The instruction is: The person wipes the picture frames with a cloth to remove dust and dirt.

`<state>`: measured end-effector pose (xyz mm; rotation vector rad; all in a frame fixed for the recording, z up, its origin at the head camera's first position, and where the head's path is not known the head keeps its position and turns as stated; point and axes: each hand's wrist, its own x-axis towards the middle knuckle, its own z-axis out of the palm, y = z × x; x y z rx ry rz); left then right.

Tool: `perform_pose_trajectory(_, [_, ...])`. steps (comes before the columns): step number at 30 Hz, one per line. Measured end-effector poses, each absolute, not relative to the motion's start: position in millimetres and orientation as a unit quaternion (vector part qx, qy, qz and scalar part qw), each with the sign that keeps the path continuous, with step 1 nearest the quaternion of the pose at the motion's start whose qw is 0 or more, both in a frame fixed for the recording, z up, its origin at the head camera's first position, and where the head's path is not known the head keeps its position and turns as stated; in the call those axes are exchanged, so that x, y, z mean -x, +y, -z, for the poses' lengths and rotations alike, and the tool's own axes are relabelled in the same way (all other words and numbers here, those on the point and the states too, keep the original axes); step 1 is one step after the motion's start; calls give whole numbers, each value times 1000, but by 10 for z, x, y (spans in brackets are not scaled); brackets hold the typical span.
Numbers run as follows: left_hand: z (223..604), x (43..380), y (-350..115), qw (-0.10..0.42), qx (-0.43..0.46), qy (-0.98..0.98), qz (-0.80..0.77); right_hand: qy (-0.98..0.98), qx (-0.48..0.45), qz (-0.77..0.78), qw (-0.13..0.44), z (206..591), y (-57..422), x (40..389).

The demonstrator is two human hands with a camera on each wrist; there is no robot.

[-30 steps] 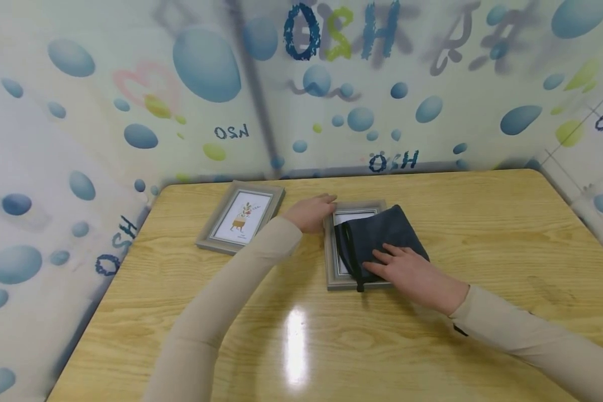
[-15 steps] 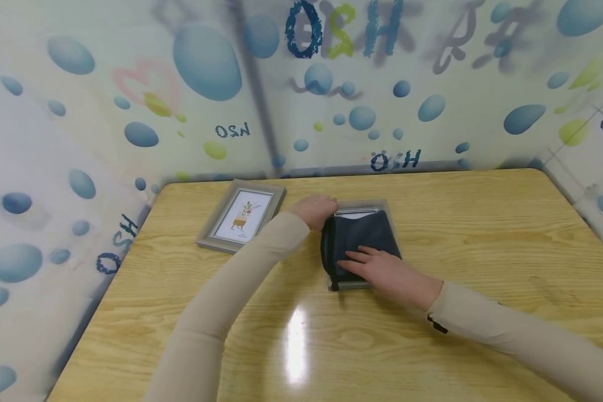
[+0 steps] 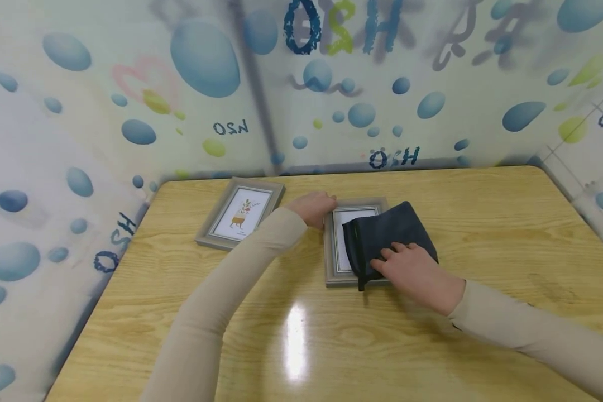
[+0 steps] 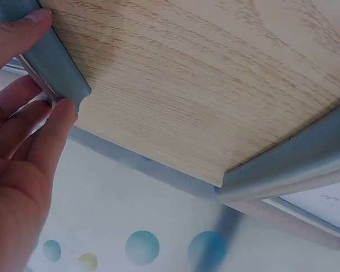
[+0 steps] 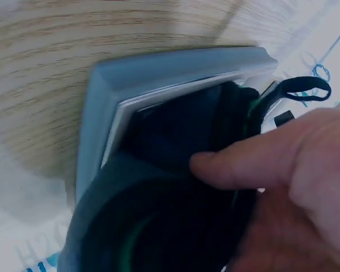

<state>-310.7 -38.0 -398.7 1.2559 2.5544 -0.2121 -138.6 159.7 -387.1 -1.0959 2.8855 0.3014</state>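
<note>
Cloth (image 3: 382, 231) swung right across the frame (image 3: 331, 251), baring its left side.
Half a second ago the cloth covered most of the white insert (image 3: 343, 262); it now lies askew, overhanging the frame's right edge, much as it did a second ago. This looks like back-and-forth wiping, with the left strip just passed over. The right hand (image 3: 418, 279) rests on the cloth, thumb against it and fingers slightly bent; whether they pinch it I cannot tell. The left hand (image 3: 312, 209) has stayed by the upper left corner, pinching the frame's edge, so the frame has barely shifted on the table (image 3: 372, 346). The second frame (image 3: 238, 215), to the left, has not moved.
</note>
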Motion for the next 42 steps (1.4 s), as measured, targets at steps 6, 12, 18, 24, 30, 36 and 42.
perform_pose_trajectory(6, [3954, 3095, -404, 133, -437, 886, 75, 924, 381, -17, 27, 3938, 1531, 1454])
perform_pose_trajectory(12, [3965, 3093, -396, 114, -446, 886, 56, 896, 438, 74, -1, 4117, 1467, 1485])
perform_pose_trajectory(18, [3979, 3113, -377, 118, -440, 889, 42, 884, 463, 69, -2, 4137, 1524, 1457])
perform_pose_trajectory(24, [3982, 3131, -359, 132, -442, 886, 49, 905, 423, 44, 18, 4030, 1700, 1343])
perform_pose_trajectory(30, [3952, 3123, -375, 131, -438, 888, 49, 916, 401, 29, 9, 3951, 1741, 1294])
perform_pose_trajectory(36, [3941, 3116, -385, 130, -440, 887, 58, 897, 437, 60, -21, 4072, 1529, 1351])
perform_pose_trajectory(42, [3956, 3111, -380, 128, -442, 886, 49, 865, 494, 67, -54, 4163, 1361, 1369])
